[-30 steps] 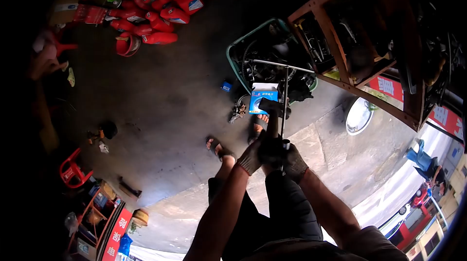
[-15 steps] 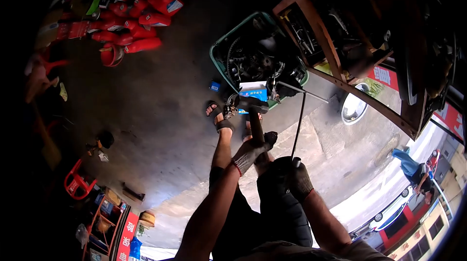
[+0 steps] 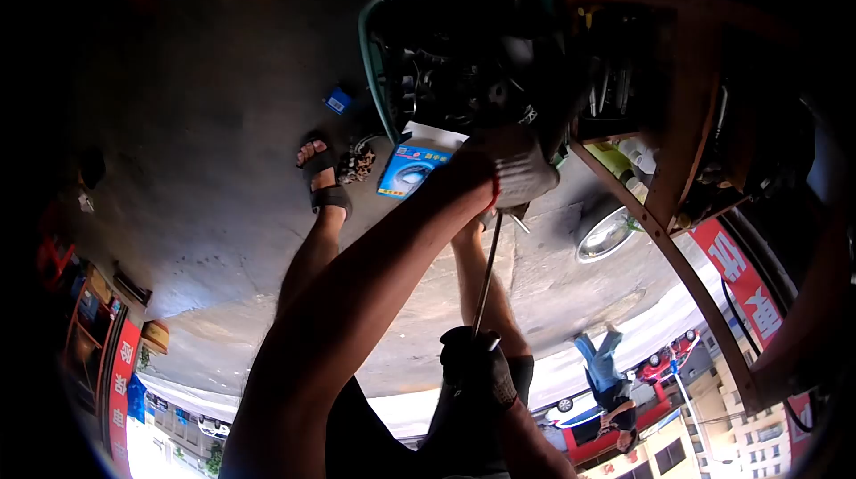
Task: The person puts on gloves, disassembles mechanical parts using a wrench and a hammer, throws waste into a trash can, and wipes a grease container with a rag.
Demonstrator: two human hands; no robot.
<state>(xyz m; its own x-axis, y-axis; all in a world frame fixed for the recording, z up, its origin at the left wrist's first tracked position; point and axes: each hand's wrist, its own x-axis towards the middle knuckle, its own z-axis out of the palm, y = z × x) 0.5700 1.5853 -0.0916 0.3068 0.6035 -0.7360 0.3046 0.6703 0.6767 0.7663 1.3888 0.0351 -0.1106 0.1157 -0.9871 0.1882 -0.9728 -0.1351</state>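
Observation:
My left hand (image 3: 526, 177), in a pale knitted glove, is raised over the near right edge of the bin. Its fingers curl away from me around the hammer, which is almost wholly hidden by the hand and the dark background. Below, my right hand (image 3: 486, 372), in a dark glove, grips the lower end of a long thin T-handle wrench (image 3: 487, 287). The wrench's shaft runs up to just beneath my left hand, where one end of the crossbar pokes out. The rest of the crossbar is hidden.
A green bin (image 3: 367, 51) full of dark metal parts stands ahead, with a blue box (image 3: 412, 171) against it. A small blue box (image 3: 337, 100) lies on the floor. To the right are a wooden rack (image 3: 664, 185) and a white basin (image 3: 606, 234). A person (image 3: 611, 385) is outside.
My left hand has risen and moved right, to the top of the wrench; the hammer has gone from plain view. My right hand has shifted left and down with the wrench. The view has turned.

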